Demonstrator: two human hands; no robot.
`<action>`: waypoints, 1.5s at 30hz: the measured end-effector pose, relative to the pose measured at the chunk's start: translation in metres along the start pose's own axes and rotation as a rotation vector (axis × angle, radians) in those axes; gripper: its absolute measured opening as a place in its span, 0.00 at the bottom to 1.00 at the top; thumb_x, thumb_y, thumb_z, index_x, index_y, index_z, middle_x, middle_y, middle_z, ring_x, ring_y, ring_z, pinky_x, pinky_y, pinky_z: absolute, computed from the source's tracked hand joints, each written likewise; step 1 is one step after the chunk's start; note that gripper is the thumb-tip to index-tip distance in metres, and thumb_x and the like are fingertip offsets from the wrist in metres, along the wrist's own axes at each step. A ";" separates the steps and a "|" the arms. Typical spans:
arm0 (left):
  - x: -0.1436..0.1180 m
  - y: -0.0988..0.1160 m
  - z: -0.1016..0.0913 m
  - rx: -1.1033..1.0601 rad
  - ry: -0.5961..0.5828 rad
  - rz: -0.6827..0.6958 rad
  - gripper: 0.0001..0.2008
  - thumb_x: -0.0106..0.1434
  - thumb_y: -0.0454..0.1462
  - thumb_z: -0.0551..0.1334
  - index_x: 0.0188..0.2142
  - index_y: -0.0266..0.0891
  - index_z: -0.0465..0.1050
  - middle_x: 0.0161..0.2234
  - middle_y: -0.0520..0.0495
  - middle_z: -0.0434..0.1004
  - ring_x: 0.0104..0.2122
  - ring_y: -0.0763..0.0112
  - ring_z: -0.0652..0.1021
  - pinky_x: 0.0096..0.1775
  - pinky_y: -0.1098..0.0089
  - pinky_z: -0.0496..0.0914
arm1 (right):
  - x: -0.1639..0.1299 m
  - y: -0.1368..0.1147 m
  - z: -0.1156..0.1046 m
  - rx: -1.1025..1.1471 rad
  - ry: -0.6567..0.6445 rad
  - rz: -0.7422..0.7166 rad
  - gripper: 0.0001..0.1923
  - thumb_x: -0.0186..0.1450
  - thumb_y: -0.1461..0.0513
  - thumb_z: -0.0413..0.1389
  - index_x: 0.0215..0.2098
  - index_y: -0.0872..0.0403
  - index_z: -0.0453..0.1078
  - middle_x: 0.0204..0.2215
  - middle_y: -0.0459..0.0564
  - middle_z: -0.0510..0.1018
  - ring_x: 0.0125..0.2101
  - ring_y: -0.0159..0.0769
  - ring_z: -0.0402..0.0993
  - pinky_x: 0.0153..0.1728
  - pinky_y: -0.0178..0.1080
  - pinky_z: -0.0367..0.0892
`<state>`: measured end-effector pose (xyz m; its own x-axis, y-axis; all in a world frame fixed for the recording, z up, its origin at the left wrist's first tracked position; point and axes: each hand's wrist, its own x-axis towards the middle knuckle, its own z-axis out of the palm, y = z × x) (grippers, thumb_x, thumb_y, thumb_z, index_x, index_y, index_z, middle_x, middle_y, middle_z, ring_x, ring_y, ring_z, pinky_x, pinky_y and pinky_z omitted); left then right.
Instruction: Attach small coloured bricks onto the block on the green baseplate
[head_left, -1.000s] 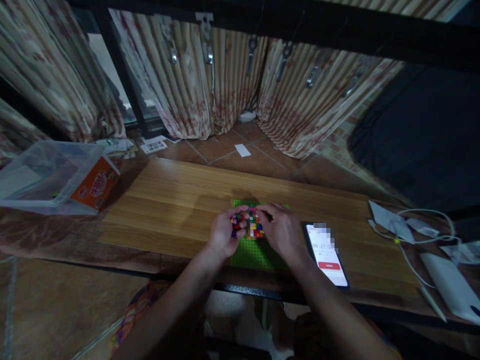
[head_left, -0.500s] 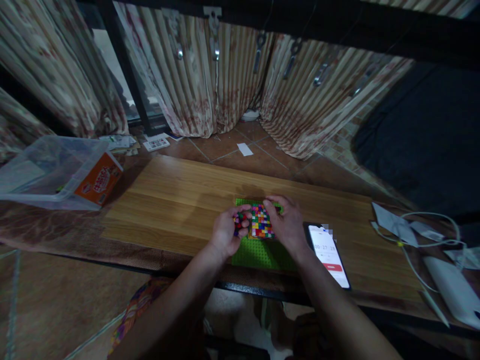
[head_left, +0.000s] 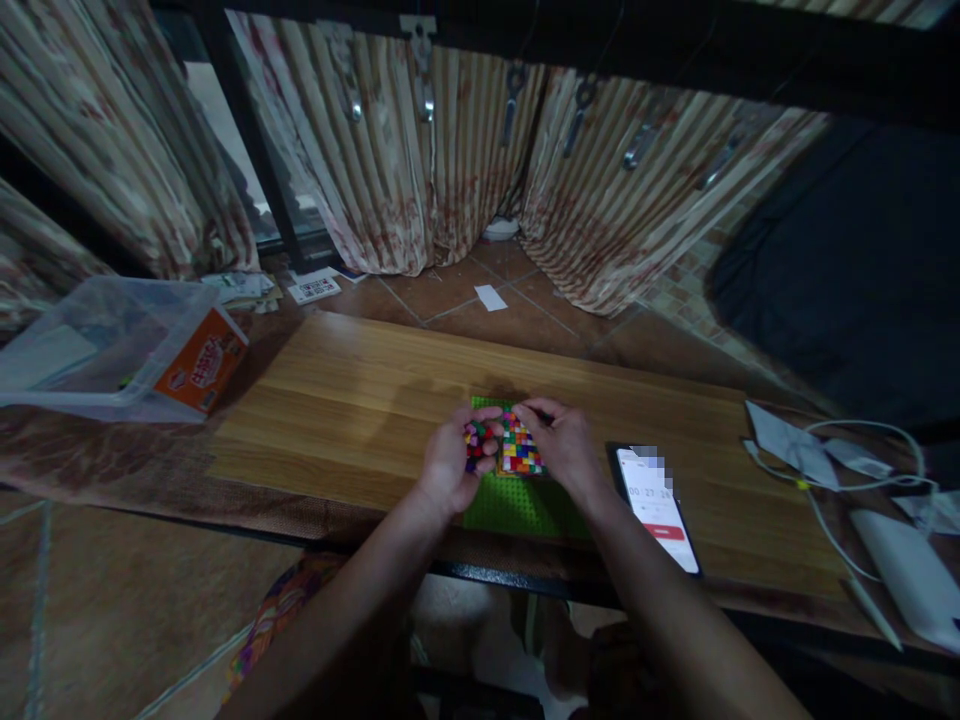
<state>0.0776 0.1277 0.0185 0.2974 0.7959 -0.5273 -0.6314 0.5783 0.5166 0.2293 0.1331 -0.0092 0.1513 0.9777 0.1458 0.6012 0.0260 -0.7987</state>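
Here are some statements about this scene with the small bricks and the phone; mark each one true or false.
1. The left hand holds a cluster of small coloured bricks. True.
2. The green baseplate lies on the floor. False: it lies on the wooden board.
3. The phone lies right of the right hand, screen lit. True.
4. The clear plastic box stands right of the phone. False: it stands far left.

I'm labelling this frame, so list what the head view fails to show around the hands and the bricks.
Head view:
- Bricks in left hand: mostly hidden by curled fingers.
- Green baseplate: far part covered by the coloured brick block and right hand.
- Phone screen: top blurred, digits too small.
- Clear bin: cut by left edge.
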 end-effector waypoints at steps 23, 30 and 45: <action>-0.003 -0.007 0.001 0.204 -0.080 0.065 0.20 0.67 0.48 0.52 0.28 0.35 0.66 0.17 0.54 0.61 0.14 0.82 0.62 0.15 0.80 0.47 | -0.024 -0.028 -0.017 -0.125 -0.190 -0.497 0.08 0.67 0.62 0.54 0.40 0.49 0.75 0.52 0.51 0.71 0.53 0.43 0.67 0.53 0.50 0.63; -0.005 -0.007 -0.001 0.198 -0.126 0.117 0.15 0.59 0.45 0.62 0.27 0.35 0.67 0.19 0.54 0.64 0.15 0.82 0.64 0.16 0.80 0.49 | -0.024 -0.033 -0.016 -0.086 -0.096 -0.469 0.07 0.68 0.64 0.52 0.39 0.51 0.73 0.50 0.52 0.73 0.51 0.42 0.68 0.52 0.48 0.63; -0.003 -0.004 -0.007 0.274 -0.260 0.041 0.12 0.49 0.38 0.70 0.26 0.31 0.71 0.19 0.53 0.66 0.14 0.87 0.57 0.16 0.79 0.44 | -0.024 -0.030 -0.027 0.002 -0.153 -0.353 0.07 0.68 0.62 0.52 0.36 0.52 0.72 0.31 0.48 0.78 0.34 0.36 0.74 0.37 0.38 0.66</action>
<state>0.0743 0.1217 0.0137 0.4694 0.8182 -0.3320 -0.4424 0.5433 0.7135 0.2286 0.1034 0.0275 -0.1835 0.9283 0.3233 0.5942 0.3668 -0.7159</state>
